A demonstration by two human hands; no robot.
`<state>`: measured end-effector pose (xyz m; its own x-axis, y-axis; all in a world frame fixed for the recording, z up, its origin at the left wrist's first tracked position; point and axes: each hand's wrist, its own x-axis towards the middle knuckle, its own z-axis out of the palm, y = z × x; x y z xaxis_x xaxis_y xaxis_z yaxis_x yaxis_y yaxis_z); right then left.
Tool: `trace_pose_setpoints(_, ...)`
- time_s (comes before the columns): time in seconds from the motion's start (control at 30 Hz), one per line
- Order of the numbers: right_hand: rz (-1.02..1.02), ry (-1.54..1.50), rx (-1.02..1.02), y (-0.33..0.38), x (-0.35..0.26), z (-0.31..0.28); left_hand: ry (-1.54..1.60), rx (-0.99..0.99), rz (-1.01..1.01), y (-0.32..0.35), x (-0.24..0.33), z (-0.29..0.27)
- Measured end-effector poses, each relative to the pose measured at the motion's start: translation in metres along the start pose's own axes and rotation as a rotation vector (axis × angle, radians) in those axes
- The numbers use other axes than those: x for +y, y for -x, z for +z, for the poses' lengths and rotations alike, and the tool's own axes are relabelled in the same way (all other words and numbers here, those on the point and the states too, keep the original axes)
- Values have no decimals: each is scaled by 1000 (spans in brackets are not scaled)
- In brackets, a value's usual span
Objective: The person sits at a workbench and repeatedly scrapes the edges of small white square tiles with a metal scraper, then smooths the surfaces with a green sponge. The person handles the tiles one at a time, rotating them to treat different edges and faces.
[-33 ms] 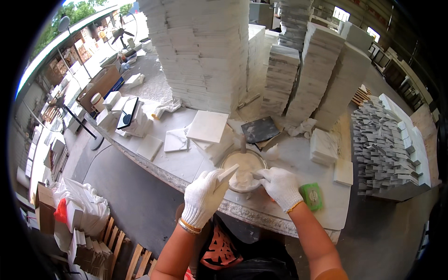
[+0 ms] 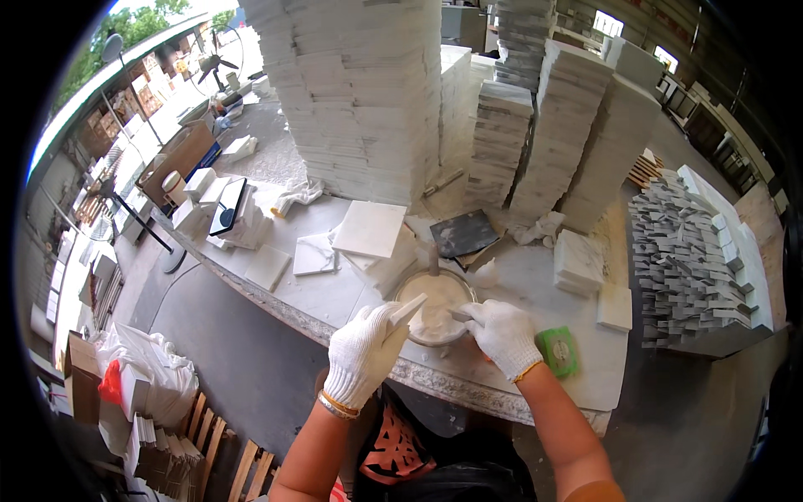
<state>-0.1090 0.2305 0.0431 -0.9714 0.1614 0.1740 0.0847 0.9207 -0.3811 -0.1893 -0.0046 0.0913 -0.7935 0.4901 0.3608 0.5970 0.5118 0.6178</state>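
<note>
A round metal-rimmed bowl (image 2: 474, 294) of creamy white paste (image 2: 431, 293) sits near the table's front edge. A grey-brown handle (image 2: 433, 261) stands up at its far rim. My left hand (image 2: 360, 351), in a white knit glove, is closed on a thin, flat, pale strip (image 2: 407, 310) whose tip points toward the bowl. My right hand (image 2: 502, 333), gloved alike, pinches a small grey blade-like scraper (image 2: 459, 315) over the bowl's right side. The scraper's handle is hidden in the fingers. Beside my right hand lies a green packet (image 2: 558, 351).
White tiles (image 2: 369, 228) and a black slab (image 2: 465, 233) lie beyond the bowl on the stone table (image 2: 294, 303). Tall tile stacks (image 2: 351, 109) rise at the back. A phone-like device (image 2: 228, 207) leans on blocks at left; tile blocks (image 2: 580, 261) stand at right.
</note>
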Motion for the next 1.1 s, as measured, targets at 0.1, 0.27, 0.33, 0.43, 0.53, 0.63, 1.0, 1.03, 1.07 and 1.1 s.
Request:
trace_pose_setpoints(0.1, 72, -33, 95, 13, -8, -14, 243, -18, -151, 10, -15, -4)
trace_pose_setpoints(0.27, 171, -408, 205, 59, -3, -19, 1030, -26, -617, 42, -22, 8)
trace_pose_setpoints(0.33, 351, -766, 97, 78, -7, -8, 1177, 3, -678, 59, -28, 18)
trace_pose_setpoints(0.43, 602, -1224, -65, 91, -14, 13, 1301, 0, -738, 81, -35, 30)
trace_pose_setpoints(0.53, 591, -1316, -48, 92, -7, 31, 1319, -40, -772, 94, -33, 35)
trace_pose_setpoints(0.63, 620, -1200, 185, 89, 9, 23, 1296, -164, -776, 95, -26, 41)
trace_pose_setpoints(1.0, 512, -518, 366, 179, 49, -28, 803, -784, -490, 27, 19, 125)
trace_pose_setpoints(1.03, 532, -481, 332, 186, 50, -29, 720, -839, -438, 20, 21, 132)
trace_pose_setpoints(1.07, 550, -446, 297, 192, 52, -31, 616, -838, -359, 14, 23, 137)
trace_pose_setpoints(1.1, 569, -416, 266, 197, 53, -31, 508, -837, -276, 7, 26, 141)
